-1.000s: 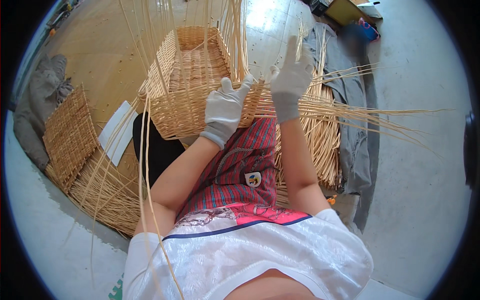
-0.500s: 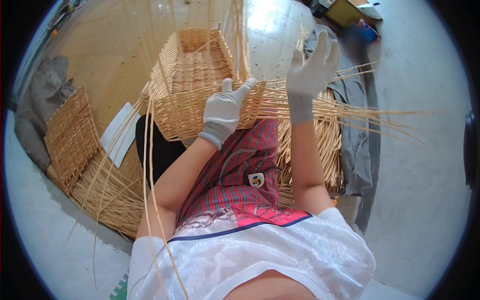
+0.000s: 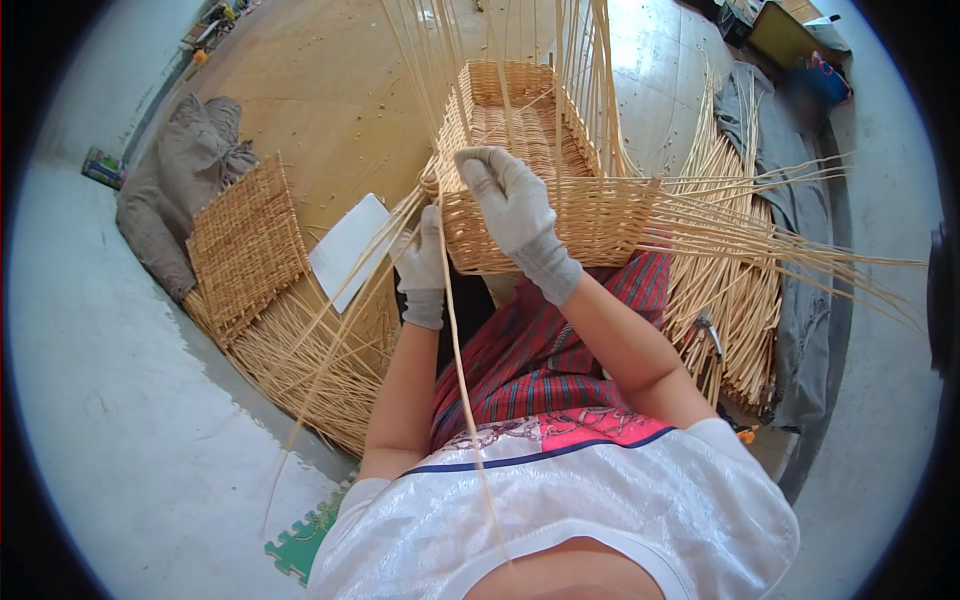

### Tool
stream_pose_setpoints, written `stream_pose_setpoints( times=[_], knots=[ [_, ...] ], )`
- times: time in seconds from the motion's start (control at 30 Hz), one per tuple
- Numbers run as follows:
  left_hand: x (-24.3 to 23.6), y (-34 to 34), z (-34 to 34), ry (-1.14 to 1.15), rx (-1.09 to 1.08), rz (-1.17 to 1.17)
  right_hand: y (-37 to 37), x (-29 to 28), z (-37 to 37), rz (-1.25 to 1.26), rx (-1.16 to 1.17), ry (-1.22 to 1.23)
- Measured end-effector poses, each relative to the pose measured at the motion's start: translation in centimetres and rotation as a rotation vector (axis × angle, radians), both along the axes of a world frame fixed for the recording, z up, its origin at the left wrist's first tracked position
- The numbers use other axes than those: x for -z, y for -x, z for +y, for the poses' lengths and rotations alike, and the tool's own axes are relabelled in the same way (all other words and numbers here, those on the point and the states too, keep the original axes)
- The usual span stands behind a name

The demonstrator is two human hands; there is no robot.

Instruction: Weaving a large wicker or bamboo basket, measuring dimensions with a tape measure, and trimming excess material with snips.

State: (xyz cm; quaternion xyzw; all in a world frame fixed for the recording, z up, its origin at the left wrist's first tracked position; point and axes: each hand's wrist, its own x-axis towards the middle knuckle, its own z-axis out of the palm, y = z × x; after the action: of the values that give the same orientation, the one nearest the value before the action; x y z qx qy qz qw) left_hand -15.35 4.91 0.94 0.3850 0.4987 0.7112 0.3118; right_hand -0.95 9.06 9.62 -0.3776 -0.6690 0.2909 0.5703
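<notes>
A half-woven wicker basket (image 3: 560,215) rests over my lap, with long upright stakes (image 3: 600,70) rising from its sides. My left hand (image 3: 422,262), in a white glove with a grey cuff, is closed at the basket's near left corner, around a cluster of wicker rods (image 3: 365,268). Over the near rim bends my right hand (image 3: 515,205), gloved the same way, its fingers curled and pressed together; what they pinch is hidden. One long rod (image 3: 455,340) hangs from that corner toward my chest. More loose rods (image 3: 790,245) stick out from the right corner.
At right a pile of wicker rods (image 3: 735,290) lies on a grey cloth (image 3: 805,300), with a small tool (image 3: 713,338) on it. To the left are a flat woven panel (image 3: 250,245), a white sheet (image 3: 350,250), more rods (image 3: 310,380) and a crumpled grey cloth (image 3: 165,215).
My right hand has come down from its raised, spread pose at the right to the near left rim. My left hand has left the front rim for the left corner. The whole view has shifted.
</notes>
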Motion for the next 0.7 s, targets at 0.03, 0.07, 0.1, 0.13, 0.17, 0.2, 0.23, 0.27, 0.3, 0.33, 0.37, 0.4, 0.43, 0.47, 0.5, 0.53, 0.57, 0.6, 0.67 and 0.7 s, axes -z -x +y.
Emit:
stream_pose_setpoints(
  times=[0.03,0.07,0.1,0.13,0.17,0.2,0.23,0.27,0.3,0.33,0.37,0.4,0.43,0.47,0.5,0.53,0.57,0.6,0.67,0.7],
  knots=[
    [-0.1,-0.1,-0.6,0.135,0.038,-0.002,0.2,-0.2,-0.2,-0.007,-0.050,0.051],
    [-0.2,-0.3,-1.2,0.058,0.020,0.035,0.2,-0.1,-0.9,-0.167,0.077,-0.119],
    [-0.1,-0.6,-1.6,0.023,-0.064,0.217,-0.2,0.0,-1.8,-0.211,0.004,-0.168],
    [0.1,-1.1,-2.2,0.058,-0.126,0.181,-0.5,0.3,-3.2,-0.207,-0.052,-0.269],
    [0.3,-1.5,-2.4,0.092,-0.185,0.131,-0.9,0.7,-4.6,-0.302,-0.150,-0.383],
    [0.4,-2.1,-2.7,-0.009,-0.172,0.080,-0.9,1.1,-5.9,-0.467,-0.265,-0.258],
    [0.6,-2.5,-2.6,-0.109,-0.154,0.030,-1.3,1.4,-6.7,-0.494,-0.431,-0.255],
    [0.6,-2.8,-3.0,-0.065,-0.210,0.309,-1.5,1.8,-7.2,-0.492,-0.439,-0.312],
    [0.4,-3.1,-3.0,-0.041,-0.259,0.604,-1.9,2.1,-7.1,-0.542,-0.470,-0.361],
    [0.2,-3.0,-3.3,-0.029,-0.307,0.839,-2.4,2.3,-6.6,-0.497,-0.456,-0.388],
    [-0.2,-3.0,-3.5,-0.065,-0.298,0.860,-3.3,2.6,-5.7,-0.499,-0.432,-0.442],
    [-0.6,-2.8,-3.8,-0.013,-0.268,0.635,-4.3,2.8,-4.7,-0.431,-0.399,-0.547],
    [-1.1,-2.7,-3.9,0.039,-0.219,0.420,-4.9,3.1,-3.6,-0.277,-0.074,-0.624],
    [-1.7,-2.3,-4.0,0.080,-0.190,0.548,-5.9,3.4,-2.0,0.026,-0.072,-0.033],
    [-2.2,-2.1,-4.0,-0.070,-0.140,0.806,-6.9,3.7,-0.7,0.380,-0.069,0.453],
    [-2.8,-2.2,-3.8,-0.098,-0.070,1.004,-7.6,3.9,-0.1,0.338,-0.031,0.530],
    [-3.3,-2.3,-3.4,-0.194,-0.006,1.209,-8.0,3.8,0.6,0.293,-0.071,0.621],
    [-3.8,-2.6,-2.8,-0.150,-0.015,1.207,-8.0,3.6,1.3,0.286,-0.145,0.677],
    [-4.7,-3.8,-1.8,0.269,0.073,1.241,-6.7,2.2,2.5,0.155,-0.119,0.472],
    [-5.0,-4.4,-1.4,0.337,0.079,1.241,-5.8,1.2,3.1,0.067,-0.064,0.318]
  ],
)
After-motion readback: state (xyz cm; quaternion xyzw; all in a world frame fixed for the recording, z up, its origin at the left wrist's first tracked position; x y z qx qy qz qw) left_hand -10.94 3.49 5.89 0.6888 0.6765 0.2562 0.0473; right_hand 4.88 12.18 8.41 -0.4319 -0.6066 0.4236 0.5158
